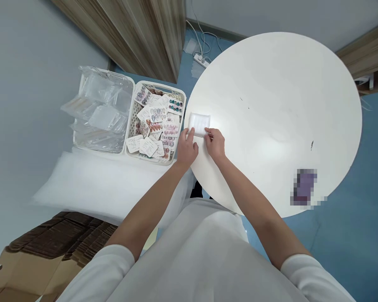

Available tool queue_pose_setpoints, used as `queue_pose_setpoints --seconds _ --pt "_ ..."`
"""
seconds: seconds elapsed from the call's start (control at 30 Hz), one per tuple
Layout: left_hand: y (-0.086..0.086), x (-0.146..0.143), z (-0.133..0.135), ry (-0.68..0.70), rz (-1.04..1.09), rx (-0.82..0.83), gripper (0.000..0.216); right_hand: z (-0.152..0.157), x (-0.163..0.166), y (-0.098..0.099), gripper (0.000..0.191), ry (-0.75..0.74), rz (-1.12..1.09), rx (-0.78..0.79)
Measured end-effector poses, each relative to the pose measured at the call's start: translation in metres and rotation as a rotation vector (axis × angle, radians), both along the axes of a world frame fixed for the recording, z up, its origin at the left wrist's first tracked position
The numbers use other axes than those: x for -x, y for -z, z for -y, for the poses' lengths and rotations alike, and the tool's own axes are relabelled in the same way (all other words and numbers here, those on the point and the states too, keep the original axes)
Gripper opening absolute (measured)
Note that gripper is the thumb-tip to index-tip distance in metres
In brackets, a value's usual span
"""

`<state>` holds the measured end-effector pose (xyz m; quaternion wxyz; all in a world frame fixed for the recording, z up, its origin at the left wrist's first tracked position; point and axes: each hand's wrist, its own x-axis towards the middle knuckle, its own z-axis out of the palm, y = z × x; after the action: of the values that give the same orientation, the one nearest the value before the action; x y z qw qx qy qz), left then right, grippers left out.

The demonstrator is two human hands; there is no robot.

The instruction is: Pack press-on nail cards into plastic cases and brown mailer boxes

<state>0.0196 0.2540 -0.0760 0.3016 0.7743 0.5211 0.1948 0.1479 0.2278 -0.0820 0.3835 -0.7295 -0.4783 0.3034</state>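
Note:
A small white padded pouch (199, 122) lies near the left edge of the round white table (277, 109). My left hand (187, 147) pinches its near left corner with curled fingers. My right hand (214, 142) pinches its near right edge, fingers pressed together. Both hands rest on the tabletop just in front of the pouch.
Left of the table stands a white basket (155, 121) full of cards of press-on nails. Beside it is a bin of clear plastic bags (101, 109). White foam sheets (103, 184) lie below them, with brown cardboard (50, 247) at the lower left. A blurred purple object (305, 187) sits on the table's right.

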Motion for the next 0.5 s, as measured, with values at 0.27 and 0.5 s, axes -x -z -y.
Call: queue_pose_setpoints --seconds 0.27,0.5 --pt "-0.004 0.003 0.005 0.021 -0.006 -0.006 0.056 0.009 -0.002 -0.006 0.036 -0.034 -0.05 0.028" --pt "-0.007 0.001 0.006 0.008 0.005 0.016 0.055 0.018 -0.004 -0.008 0.044 -0.06 -0.06 0.034"
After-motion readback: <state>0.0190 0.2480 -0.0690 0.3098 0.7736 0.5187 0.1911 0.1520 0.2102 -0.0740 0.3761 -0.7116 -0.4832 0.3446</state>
